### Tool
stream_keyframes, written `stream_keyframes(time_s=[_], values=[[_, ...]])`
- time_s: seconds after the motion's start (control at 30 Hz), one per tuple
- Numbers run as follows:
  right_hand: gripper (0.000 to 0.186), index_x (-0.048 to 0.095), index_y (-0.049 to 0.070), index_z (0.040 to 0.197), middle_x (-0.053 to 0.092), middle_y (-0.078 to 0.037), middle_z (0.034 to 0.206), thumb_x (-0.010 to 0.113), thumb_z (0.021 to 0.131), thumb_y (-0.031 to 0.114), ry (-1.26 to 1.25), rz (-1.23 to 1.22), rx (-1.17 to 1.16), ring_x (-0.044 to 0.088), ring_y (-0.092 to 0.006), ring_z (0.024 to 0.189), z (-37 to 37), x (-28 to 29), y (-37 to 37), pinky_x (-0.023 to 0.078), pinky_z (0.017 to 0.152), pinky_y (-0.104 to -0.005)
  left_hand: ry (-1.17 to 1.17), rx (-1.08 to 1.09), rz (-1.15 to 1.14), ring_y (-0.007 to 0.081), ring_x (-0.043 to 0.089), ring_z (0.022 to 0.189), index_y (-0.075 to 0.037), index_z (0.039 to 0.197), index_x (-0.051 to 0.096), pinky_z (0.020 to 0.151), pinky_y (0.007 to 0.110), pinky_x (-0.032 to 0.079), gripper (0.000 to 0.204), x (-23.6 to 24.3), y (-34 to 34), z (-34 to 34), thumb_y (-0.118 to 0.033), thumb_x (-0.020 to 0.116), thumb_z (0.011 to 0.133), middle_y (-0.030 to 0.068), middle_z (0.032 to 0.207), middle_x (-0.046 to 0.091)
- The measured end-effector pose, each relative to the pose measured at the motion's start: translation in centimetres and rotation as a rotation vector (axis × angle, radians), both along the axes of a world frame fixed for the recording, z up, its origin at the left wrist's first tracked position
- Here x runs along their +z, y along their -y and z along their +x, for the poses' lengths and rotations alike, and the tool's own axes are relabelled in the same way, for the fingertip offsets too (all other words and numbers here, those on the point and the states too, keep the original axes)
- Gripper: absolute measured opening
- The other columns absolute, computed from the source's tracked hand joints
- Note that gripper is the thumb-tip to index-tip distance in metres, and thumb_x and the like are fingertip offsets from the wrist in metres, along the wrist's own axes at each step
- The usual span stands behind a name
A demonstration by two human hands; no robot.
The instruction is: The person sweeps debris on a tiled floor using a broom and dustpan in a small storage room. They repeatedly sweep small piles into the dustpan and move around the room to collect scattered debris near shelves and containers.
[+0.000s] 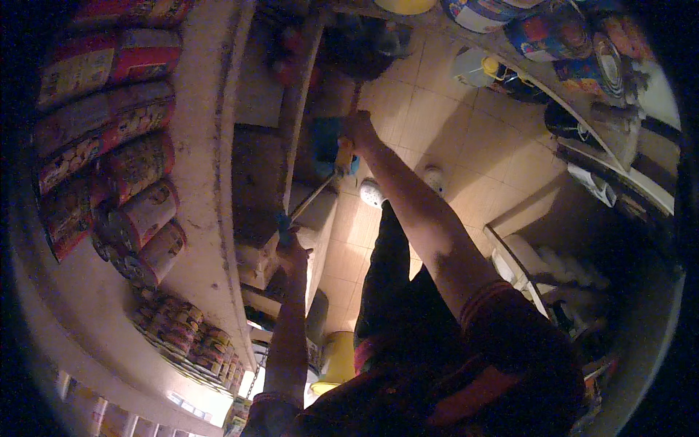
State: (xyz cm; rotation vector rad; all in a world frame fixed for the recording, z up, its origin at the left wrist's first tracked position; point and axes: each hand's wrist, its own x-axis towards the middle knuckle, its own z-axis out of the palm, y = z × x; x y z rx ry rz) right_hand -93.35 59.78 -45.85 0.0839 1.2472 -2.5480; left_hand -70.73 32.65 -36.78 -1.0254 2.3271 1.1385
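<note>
My right arm stretches forward over the floor beside the left shelves, and my right hand (356, 129) is closed, its fingers partly lost in shadow. Just below it are a small yellowish piece (345, 154) and a dark blue item (328, 138); what the hand grips is too dim to tell. Nearer to me, my left hand (292, 251) reaches to the lower shelf edge, fingers bent at a small blue piece (282, 221). From there a thin pale stick (313, 198) slants up toward my right hand. Whether the stick is held is unclear.
Stacked cans (149, 211) and packs fill the upper left shelf (200, 146). More cans (550, 33) stand on the right shelf. A yellow bucket (336, 360) sits low near my legs. White shoes (373, 193) rest on the tiled floor (437, 109).
</note>
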Motion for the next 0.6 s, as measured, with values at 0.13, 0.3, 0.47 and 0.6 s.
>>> stream_keyframes(time_s=[0.13, 0.3, 0.47, 0.6], values=[[0.027, 0.051, 0.011, 0.064, 0.048, -0.002, 0.051, 0.06, 0.079, 0.031, -0.225, 0.538, 0.207, 0.049, -0.014, 0.045, 1.1, -0.2, -3.5, 0.039, 0.041, -0.0306, -0.138, 0.442, 0.611, 0.0191, 0.058, 0.05, -0.002, 0.105, 0.058, 0.041, 0.033, 0.051, 0.028, 0.8, 0.4, 0.2, -0.018, 0.059, 0.083, 0.0055, 0.08, 0.063], [0.018, 0.048, 0.008, 0.068, 0.048, -0.003, 0.053, 0.058, 0.081, 0.015, 0.245, 0.386, 0.311, 0.045, -0.0121, 0.039, 9.9, 8.6, -14.6, 0.037, 0.037, -0.0274, -0.065, 0.247, 0.271, 0.0176, 0.05, 0.04, -0.001, 0.106, 0.055, 0.039, 0.033, 0.049, 0.03, 2.1, -2.3, -0.5, -0.02, 0.06, 0.083, 0.0049, 0.067, 0.058], [0.012, 0.048, 0.01, 0.081, 0.05, -0.003, 0.066, 0.059, 0.081, 0.016, 0.862, 0.195, 0.263, 0.048, -0.011, 0.046, 12.8, 13.8, -23.1, 0.042, 0.039, -0.0275, -0.132, 0.358, 0.171, 0.0138, 0.044, 0.039, 0.0, 0.104, 0.054, 0.037, 0.031, 0.047, 0.029, 5.1, -5.3, 0.6, -0.019, 0.061, 0.083, 0.0045, 0.062, 0.053], [0.016, 0.049, 0.012, 0.09, 0.053, -0.004, 0.069, 0.06, 0.08, 0.017, 0.887, 0.042, 0.182, 0.05, -0.0108, 0.05, 13.7, 12.4, -27.2, 0.044, 0.043, -0.0257, -0.203, 0.045, -0.005, 0.0107, 0.044, 0.04, -0.001, 0.102, 0.055, 0.038, 0.027, 0.045, 0.028, 6.9, -8.6, 4.9, -0.022, 0.06, 0.084, 0.003, 0.058, 0.05]])
